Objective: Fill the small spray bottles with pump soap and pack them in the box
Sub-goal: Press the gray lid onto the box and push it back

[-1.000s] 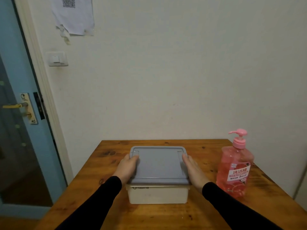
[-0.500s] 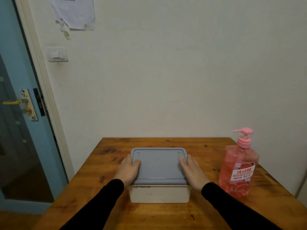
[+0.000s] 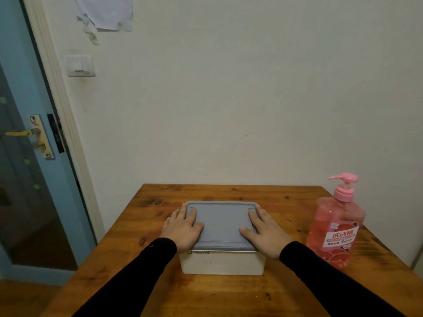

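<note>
The wooden table (image 3: 286,202) in front of me stands against a pale wall (image 3: 229,99), with a blue door (image 3: 27,156) to my left. In the middle of the table sits the box (image 3: 222,263), a whitish tub with its grey lid (image 3: 222,223) closed on top, squarely between my two forearms in their black sleeves (image 3: 137,271). Both of my hands lie on that lid, one at each short side. My left hand (image 3: 183,228) rests flat on the lid's left edge, fingers fairly straight and pointing away from me, the thumb lying on the lid's top surface and the outer fingers overhanging the side; it holds nothing, only presses or rests there. My right hand (image 3: 265,232) mirrors it on the right edge, fingers stretched forward and the thumb spread inward across the grey surface, likewise flat and gripping nothing. Whether the fingertips hook under the rim on either side I cannot tell. The pink pump soap bottle (image 3: 335,227) stands upright near the table's right edge, just beyond my right hand and apart from the box, its pump nozzle pointing left. On the wall above are a light switch (image 3: 80,66) beside the door frame and a sheet of paper (image 3: 105,12) higher up.
</note>
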A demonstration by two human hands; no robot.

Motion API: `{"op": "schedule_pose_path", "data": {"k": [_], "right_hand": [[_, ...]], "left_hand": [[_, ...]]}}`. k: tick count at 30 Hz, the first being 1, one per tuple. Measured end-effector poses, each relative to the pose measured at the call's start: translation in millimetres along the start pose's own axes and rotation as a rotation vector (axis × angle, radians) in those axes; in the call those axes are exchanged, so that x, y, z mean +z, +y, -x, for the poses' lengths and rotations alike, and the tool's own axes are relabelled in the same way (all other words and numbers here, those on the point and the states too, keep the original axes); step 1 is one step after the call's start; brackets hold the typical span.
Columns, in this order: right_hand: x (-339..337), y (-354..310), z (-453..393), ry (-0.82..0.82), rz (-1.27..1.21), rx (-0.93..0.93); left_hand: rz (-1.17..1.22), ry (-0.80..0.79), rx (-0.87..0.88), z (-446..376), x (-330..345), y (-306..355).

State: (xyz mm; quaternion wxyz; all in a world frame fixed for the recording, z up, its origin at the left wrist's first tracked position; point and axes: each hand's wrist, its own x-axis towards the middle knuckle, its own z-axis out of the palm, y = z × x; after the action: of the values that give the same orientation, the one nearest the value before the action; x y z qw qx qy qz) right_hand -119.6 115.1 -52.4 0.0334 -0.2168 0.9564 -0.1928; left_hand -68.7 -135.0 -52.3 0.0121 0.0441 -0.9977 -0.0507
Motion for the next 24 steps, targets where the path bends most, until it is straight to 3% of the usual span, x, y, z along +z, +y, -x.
{"op": "schedule_pose_path", "data": {"k": [8, 15, 19, 24], "right_hand": [[-2.1, -0.4, -1.0, -0.041, 0.000, 0.003], [-3.3, -2.1, 0.0, -0.020, -0.042, 0.018], [1.2, -2.6, 5.6, 0.062, -0.317, 0.183], [0.6, -6.0, 9.4, 0.063, -0.686, 0.412]], "left_hand": [[0.134, -0.138, -0.040, -3.6, -4.1, -1.9], [0.358, -0.051, -0.139, 0.6, -2.9, -0.1], [0.679, 0.050, -0.349, 2.2, 0.5, -1.1], [0.978, 0.038, -0.584, 2.5, 1.5, -2.3]]}}
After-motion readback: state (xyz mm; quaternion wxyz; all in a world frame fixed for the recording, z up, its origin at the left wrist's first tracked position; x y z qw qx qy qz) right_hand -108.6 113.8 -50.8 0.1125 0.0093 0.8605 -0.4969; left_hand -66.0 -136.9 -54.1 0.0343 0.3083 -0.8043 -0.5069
